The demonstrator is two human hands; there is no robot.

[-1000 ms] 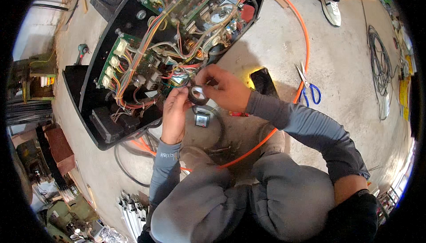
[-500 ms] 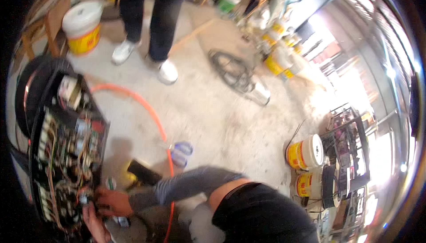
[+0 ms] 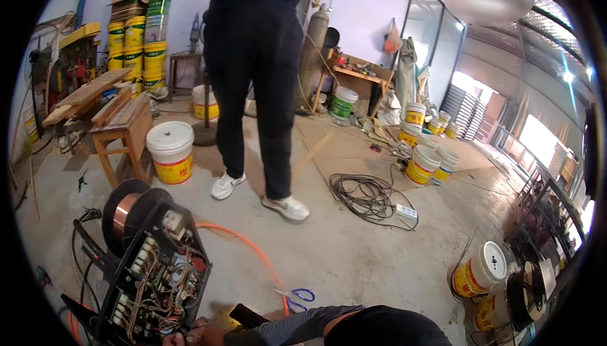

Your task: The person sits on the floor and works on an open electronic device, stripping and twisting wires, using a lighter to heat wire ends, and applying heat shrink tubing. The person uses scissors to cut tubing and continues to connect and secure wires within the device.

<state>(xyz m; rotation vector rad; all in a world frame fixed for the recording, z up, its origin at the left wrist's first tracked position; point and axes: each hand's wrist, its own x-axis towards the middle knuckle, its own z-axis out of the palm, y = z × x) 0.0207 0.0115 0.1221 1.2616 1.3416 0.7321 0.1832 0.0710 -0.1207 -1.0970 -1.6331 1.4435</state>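
Observation:
At the lower left an opened machine (image 3: 155, 276) in a black housing shows circuit boards, tangled wires and white connectors. My right hand (image 3: 205, 332) is at its near lower corner, with bent fingers against the wiring; whatever they grip is hidden. Beside it at the bottom edge is a sliver of skin (image 3: 174, 339), possibly my left hand, its fingers cut off from view. A large spool of copper wire (image 3: 123, 214) is at the machine's far end. Right of the machine are a black phone-like slab (image 3: 245, 316) and scissors with blue handles (image 3: 297, 297).
An orange hose (image 3: 253, 249) curves across the floor. A person (image 3: 253, 93) in dark trousers and white shoes stands ahead. A coiled black cable (image 3: 360, 197) with a power strip (image 3: 406, 211) lies farther right. White-and-yellow buckets (image 3: 171, 156) stand around, with a wooden stool (image 3: 120, 134) at left.
My view has lifted, so the machine and my hands sit lower in the picture and my left hand is mostly cut off. My right hand remains at the machine's near corner.

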